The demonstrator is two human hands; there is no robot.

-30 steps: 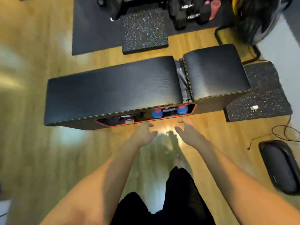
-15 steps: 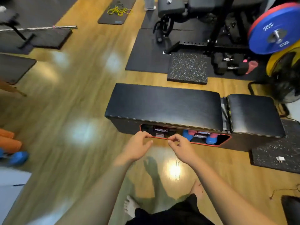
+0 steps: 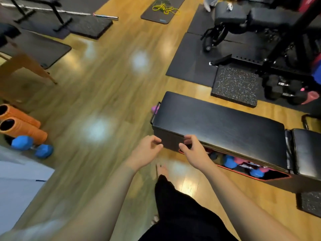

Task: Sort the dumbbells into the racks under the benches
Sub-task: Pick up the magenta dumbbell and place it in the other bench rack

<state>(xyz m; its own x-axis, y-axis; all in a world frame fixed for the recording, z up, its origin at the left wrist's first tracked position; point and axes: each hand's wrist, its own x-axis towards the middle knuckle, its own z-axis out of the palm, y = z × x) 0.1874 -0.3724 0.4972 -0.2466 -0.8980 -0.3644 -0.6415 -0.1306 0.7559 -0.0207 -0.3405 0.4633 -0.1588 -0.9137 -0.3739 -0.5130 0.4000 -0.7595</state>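
Observation:
A black padded bench [image 3: 220,122] stands at right on the wood floor. Its red-rimmed rack opening [image 3: 276,177] holds blue and pink dumbbells [image 3: 229,161]. A blue dumbbell [image 3: 32,146] lies on the floor at far left. A pink object [image 3: 154,109] peeks out behind the bench's left end. My left hand [image 3: 145,152] hovers before the bench's near left corner, fingers loosely curled and holding nothing. My right hand [image 3: 192,150] is just right of it, in front of the rack's left end, also loosely curled and empty.
Two orange foam rollers [image 3: 19,124] lie beside the blue dumbbell. A speckled rubber pad [image 3: 236,86], black floor mats [image 3: 191,60] and a black weight machine [image 3: 260,35] with dark dumbbells [image 3: 281,91] fill the back right. A barbell [image 3: 69,13] lies at back left.
The view has swung left, so the bench now sits further right and the blue floor dumbbell shows fully. Both hands have drawn away from the rack opening toward the bench's left corner.

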